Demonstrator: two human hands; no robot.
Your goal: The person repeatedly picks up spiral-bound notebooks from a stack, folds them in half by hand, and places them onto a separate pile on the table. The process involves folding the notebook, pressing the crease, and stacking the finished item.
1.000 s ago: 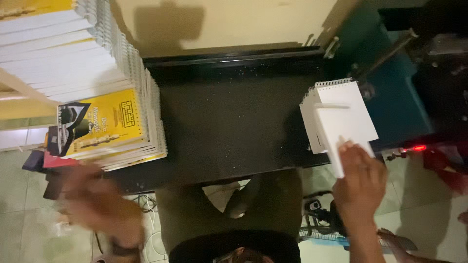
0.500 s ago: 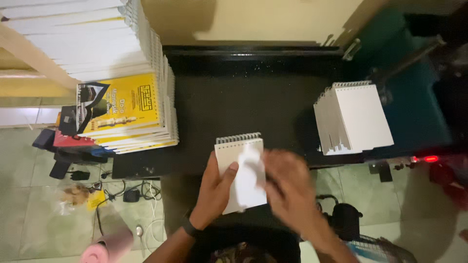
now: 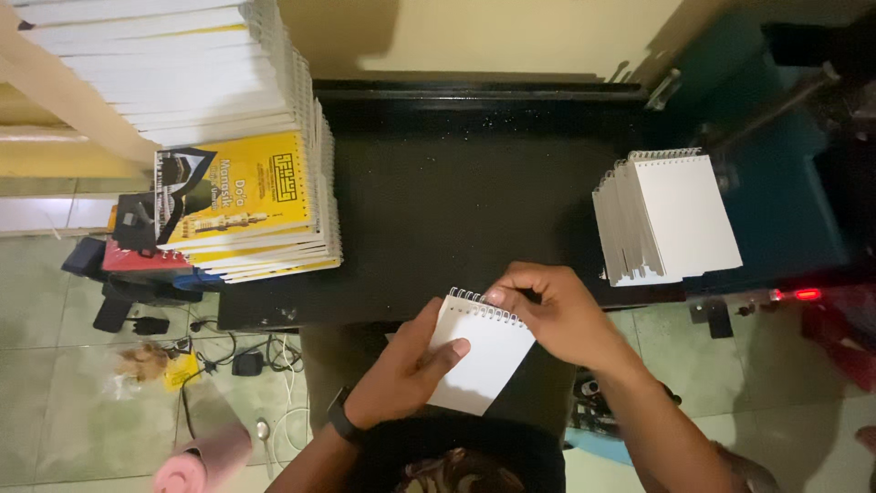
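So left hand (image 3: 406, 370) grips the small white spiral-bound notepad (image 3: 479, 351); right hand (image 3: 557, 315) pinches its wire coil, probably checking binding; next needs careful turning.

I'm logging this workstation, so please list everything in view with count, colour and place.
pad: one, white, spiral-bound, held over the table's near edge.
pad stack: one pile, white, spiral-bound, on the table's right end.
booklet stack: one pile, yellow cover on top, on the table's left end.
white stack: one tall pile, white, behind the booklets.
table: one, black, centre.
machine: one, teal, right of the table, with a red light.
cables: several, dark, on the tiled floor at left.
pink thing: one, blurred, bottom left.
left hand: holds the pad's left edge, dark wristband.
right hand: fingers at the pad's spiral.
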